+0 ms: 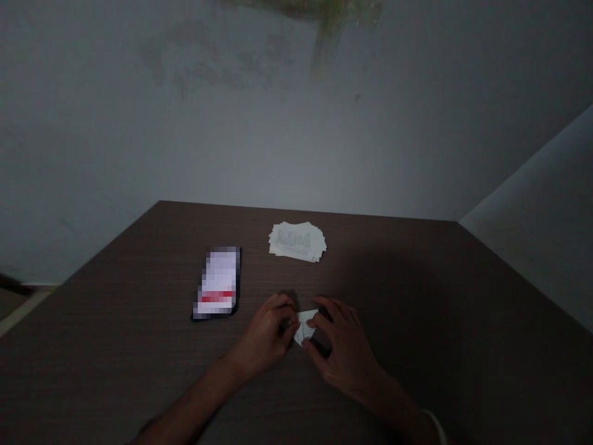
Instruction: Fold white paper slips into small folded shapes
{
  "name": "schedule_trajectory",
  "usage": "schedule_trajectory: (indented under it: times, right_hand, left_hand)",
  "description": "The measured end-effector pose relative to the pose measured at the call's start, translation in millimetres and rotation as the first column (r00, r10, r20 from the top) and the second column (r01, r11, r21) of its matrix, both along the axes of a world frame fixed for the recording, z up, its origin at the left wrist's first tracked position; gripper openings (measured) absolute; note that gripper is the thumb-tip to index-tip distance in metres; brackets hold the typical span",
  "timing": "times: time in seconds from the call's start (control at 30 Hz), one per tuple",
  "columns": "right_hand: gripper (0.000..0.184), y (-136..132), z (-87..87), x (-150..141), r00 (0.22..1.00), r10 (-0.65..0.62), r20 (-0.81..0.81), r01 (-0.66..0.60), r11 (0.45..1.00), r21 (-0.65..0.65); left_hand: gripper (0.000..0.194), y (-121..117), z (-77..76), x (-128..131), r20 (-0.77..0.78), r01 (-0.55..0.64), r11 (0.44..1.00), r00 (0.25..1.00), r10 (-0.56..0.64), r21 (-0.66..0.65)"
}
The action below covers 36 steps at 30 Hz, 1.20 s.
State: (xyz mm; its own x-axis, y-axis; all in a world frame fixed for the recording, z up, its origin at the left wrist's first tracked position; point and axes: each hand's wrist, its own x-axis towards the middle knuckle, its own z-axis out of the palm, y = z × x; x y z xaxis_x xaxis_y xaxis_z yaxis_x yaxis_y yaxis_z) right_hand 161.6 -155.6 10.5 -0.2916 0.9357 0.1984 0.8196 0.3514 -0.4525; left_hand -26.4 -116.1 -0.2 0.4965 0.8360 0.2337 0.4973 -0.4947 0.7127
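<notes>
A small folded piece of white paper (304, 327) lies between my hands near the front of the dark brown table (139, 278). Creases and slanting folds show on its face. My left hand (271, 330) pinches the paper's left edge between thumb and fingers. From the right, my right hand (340, 340) grips the same paper, thumb at its lower edge and fingertips on its right and upper side. Part of the paper is hidden under the fingers.
Farther back on the table rests an uneven stack of printed paper sheets (297, 241). To the left lies a phone (217, 283) with a blurred, lit screen. A grey wall (296, 136) stands directly behind the table's far edge.
</notes>
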Motion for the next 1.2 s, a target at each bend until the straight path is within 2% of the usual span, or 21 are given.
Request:
schedule_trajectory:
  times: [0.37,0.73,1.2]
  right_hand:
    - [0.018,2,-1.4,1,1.000,0.011,-0.005,-0.011,1.000,0.010]
    - [0.019,2,-8.2,3,0.999,0.007,-0.043,-0.005,1.000,0.029]
    - [0.018,2,-8.3,3,1.000,0.023,-0.018,-0.022,0.998,0.055]
  left_hand:
    - [0.007,-3,9.2,0,0.016,-0.006,1.000,1.000,0.006,-0.018]
    - [0.014,1,0.1,0,0.045,-0.044,0.999,0.998,0.044,-0.011]
    - [0.009,-1,-0.4,0,0.012,-0.040,0.999,0.999,0.040,0.005]
